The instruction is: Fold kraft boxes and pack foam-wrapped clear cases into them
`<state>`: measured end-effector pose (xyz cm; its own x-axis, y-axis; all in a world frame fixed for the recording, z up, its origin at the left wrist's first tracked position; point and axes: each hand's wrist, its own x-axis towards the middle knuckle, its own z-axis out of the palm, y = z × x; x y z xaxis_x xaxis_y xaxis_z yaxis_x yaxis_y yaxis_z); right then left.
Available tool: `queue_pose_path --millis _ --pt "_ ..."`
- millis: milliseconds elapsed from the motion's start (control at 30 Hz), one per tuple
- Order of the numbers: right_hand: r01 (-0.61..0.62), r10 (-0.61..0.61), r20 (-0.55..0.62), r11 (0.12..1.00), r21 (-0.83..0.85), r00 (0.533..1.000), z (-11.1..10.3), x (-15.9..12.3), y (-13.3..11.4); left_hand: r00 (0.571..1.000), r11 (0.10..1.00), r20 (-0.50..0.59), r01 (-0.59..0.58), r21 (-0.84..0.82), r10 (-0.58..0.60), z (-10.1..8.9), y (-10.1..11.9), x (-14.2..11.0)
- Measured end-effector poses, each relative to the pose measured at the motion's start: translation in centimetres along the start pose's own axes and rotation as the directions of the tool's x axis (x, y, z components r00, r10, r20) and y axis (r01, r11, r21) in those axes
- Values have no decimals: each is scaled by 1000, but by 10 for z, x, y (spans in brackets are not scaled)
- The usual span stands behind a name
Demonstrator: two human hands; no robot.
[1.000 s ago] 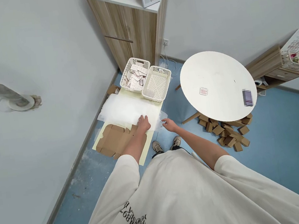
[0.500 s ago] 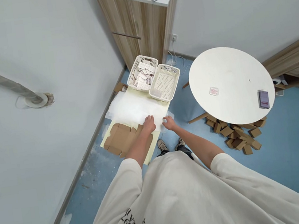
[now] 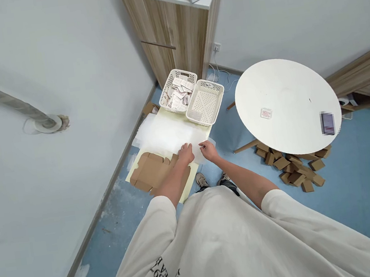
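Note:
A stack of thin, translucent white sheets [image 3: 167,131] lies spread on a pale yellow board or tabletop [image 3: 191,182]. My left hand [image 3: 186,153] rests on the near part of the sheets, its fingers laid over them. At the right edge of the stack, my right hand [image 3: 209,150] has thumb and fingertips drawn together in a pinch on a white sheet. A flattened brown cardboard box blank [image 3: 151,171] lies beside the stack, partly hidden under my left forearm.
Behind the sheets stand a white basket [image 3: 164,99] holding printed packets and a second white basket [image 3: 206,104] with a small clear item inside. A round white table [image 3: 285,98] stands right, with small brown boxes [image 3: 297,173] heaped below. A wooden cabinet [image 3: 184,29] stands behind.
My right hand has closed from extended fingers into a pinch at the sheet edge. My left hand stays on the stack. The whole view has shifted slightly.

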<state>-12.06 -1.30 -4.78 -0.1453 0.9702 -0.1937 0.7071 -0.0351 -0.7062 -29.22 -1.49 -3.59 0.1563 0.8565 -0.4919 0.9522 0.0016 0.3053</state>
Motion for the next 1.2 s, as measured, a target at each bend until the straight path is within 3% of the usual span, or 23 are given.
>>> queue_pose_path --millis 133,267,400,533,733,900,1033,1200 --pt "106 -106 -20 994 -22 994 -18 -3 -11 987 1000 -162 -14 -26 10 -1 6 -4" --pt "184 -189 -79 980 -72 979 -48 -12 -18 968 997 -244 -70 -37 59 -4 18 -8" --pt "116 -132 -170 988 -102 977 -94 -19 -12 948 982 -270 -184 -39 167 -10 40 -11" --pt "9 -33 -234 995 -104 972 -150 -23 9 919 950 -260 -311 -18 296 -14 76 -11" --pt "-85 59 -377 995 -54 924 -228 -35 62 856 886 -242 -464 29 456 -9 149 -3" --pt "-149 152 -444 988 42 883 -285 -43 116 825 849 -207 -523 74 526 5 218 15" --pt "-219 242 -472 970 103 848 -330 -39 173 855 867 -147 -488 100 498 17 271 44" --pt "-296 336 -457 942 160 824 -385 -30 262 906 909 -100 -400 116 412 34 341 89"
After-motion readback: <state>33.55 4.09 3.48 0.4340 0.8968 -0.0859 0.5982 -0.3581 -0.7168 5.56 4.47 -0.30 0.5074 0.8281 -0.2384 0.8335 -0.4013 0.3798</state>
